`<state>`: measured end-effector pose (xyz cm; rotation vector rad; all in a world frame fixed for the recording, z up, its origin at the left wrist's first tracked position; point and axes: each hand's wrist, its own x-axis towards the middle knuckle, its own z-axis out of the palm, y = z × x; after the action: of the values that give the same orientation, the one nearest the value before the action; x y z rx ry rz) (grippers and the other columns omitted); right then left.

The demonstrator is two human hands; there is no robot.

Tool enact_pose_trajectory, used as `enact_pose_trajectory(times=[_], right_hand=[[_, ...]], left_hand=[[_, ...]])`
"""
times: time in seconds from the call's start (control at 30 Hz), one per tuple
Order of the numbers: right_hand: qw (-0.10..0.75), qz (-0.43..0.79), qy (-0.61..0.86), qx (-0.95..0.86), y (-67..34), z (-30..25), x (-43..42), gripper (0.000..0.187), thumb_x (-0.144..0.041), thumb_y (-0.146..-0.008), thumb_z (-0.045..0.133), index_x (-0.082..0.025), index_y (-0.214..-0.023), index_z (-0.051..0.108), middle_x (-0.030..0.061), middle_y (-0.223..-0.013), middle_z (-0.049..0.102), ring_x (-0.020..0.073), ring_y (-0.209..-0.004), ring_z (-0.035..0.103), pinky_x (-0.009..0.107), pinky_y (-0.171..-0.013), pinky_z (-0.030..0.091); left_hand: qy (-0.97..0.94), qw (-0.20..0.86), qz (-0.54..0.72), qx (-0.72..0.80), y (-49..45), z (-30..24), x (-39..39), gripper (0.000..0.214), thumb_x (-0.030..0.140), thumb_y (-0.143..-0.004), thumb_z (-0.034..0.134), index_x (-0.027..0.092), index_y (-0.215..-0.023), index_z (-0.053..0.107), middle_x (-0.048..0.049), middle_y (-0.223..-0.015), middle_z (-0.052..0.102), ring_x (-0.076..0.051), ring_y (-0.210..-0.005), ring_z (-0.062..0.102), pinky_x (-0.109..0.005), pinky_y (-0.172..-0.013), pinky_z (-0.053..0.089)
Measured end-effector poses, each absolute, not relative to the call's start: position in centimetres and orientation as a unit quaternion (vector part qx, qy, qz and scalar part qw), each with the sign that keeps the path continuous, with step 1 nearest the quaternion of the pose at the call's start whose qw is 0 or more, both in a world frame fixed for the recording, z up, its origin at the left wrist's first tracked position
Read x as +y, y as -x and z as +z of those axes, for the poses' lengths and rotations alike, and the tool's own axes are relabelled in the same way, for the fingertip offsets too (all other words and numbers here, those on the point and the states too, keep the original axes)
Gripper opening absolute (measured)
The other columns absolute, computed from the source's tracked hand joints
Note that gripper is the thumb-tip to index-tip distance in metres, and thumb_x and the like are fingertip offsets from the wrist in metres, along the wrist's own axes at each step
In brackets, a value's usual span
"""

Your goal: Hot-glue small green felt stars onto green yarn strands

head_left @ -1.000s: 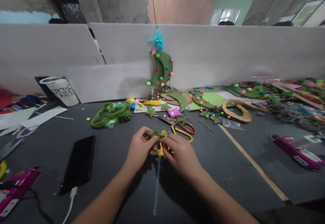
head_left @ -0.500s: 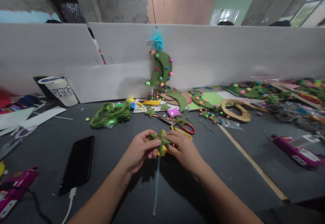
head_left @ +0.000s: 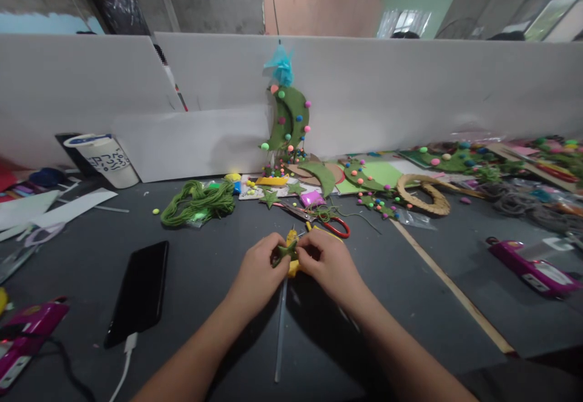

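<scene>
A small green felt star [head_left: 286, 250] is pinched between my two hands, tilted so that it shows partly edge-on. My left hand [head_left: 262, 266] has its thumb and fingers closed on the star's left side. On the other side, my right hand [head_left: 328, 262] grips a point of it with thumb and fingertips. Just beneath and behind the star lies a yellow glue gun [head_left: 293, 268], partly hidden by my hands. A clear glue stick [head_left: 281, 335] runs from it toward me. Red-handled scissors [head_left: 336, 226] lie beyond my right hand.
A black phone [head_left: 139, 292] with a white cable lies at left. Green yarn [head_left: 199, 203], felt stars [head_left: 269, 198] and a straw ring [head_left: 423, 195] line the back. A green crescent decoration [head_left: 295, 119] hangs before the white partition [head_left: 387, 92]. Magenta power strips [head_left: 531, 267] sit at both sides.
The star has turned from facing me nearly flat to a tilted, partly edge-on position. My fingers have closed further around it, and my left hand covers more of it.
</scene>
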<state>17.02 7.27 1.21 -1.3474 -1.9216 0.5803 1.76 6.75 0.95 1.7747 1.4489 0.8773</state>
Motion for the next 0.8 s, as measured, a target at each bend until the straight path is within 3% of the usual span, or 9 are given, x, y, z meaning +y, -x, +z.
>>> enact_pose_trajectory(times=[0.17, 0.43, 0.57, 0.8], right_hand=[[0.375, 0.199, 0.508, -0.750, -16.2, 1.5, 6.4, 0.011, -0.012, -0.077, 0.053, -0.018, -0.068, 0.055, -0.0006, -0.067, 0.053, 0.0135, -0.065, 0.050, 0.022, -0.057, 0.036], [0.360, 0.054, 0.423, -0.830, -16.2, 1.1, 5.9, 0.020, -0.014, -0.087, 0.044, -0.016, -0.085, 0.063, 0.0054, -0.074, 0.057, 0.0164, -0.070, 0.050, 0.026, -0.063, 0.039], [0.330, -0.038, 0.388, -0.859, -16.2, 0.9, 5.9, 0.022, -0.011, -0.086, 0.042, -0.015, -0.082, 0.063, 0.0058, -0.071, 0.056, 0.0170, -0.067, 0.046, 0.028, -0.062, 0.037], [0.358, 0.075, 0.411, -0.835, -16.5, 0.7, 6.5, 0.023, -0.013, -0.087, 0.043, -0.016, -0.070, 0.059, 0.0037, -0.068, 0.052, 0.0150, -0.065, 0.046, 0.025, -0.058, 0.035]], left_hand=[[-0.666, 0.314, 0.367, 0.569, -1.8, 1.4, 6.6, 0.004, 0.021, -0.072, 0.052, 0.020, -0.070, 0.050, 0.0047, -0.063, 0.052, -0.011, -0.058, 0.050, -0.021, -0.055, 0.037], [-0.477, 0.539, 0.463, 0.517, -1.6, 1.5, 7.2, 0.020, 0.029, -0.071, 0.061, 0.019, -0.078, 0.045, 0.0068, -0.044, 0.052, -0.007, -0.037, 0.043, -0.015, -0.037, 0.032], [-0.409, 0.603, 0.504, 0.464, -1.1, 1.5, 7.6, 0.021, 0.024, -0.069, 0.066, 0.017, -0.078, 0.048, 0.0066, -0.050, 0.053, -0.004, -0.040, 0.046, -0.012, -0.037, 0.030], [-0.359, 0.691, 0.479, 0.404, -0.8, 1.9, 7.5, 0.018, 0.018, -0.068, 0.068, 0.015, -0.078, 0.053, 0.0067, -0.059, 0.052, 0.000, -0.040, 0.044, -0.010, -0.035, 0.027]])
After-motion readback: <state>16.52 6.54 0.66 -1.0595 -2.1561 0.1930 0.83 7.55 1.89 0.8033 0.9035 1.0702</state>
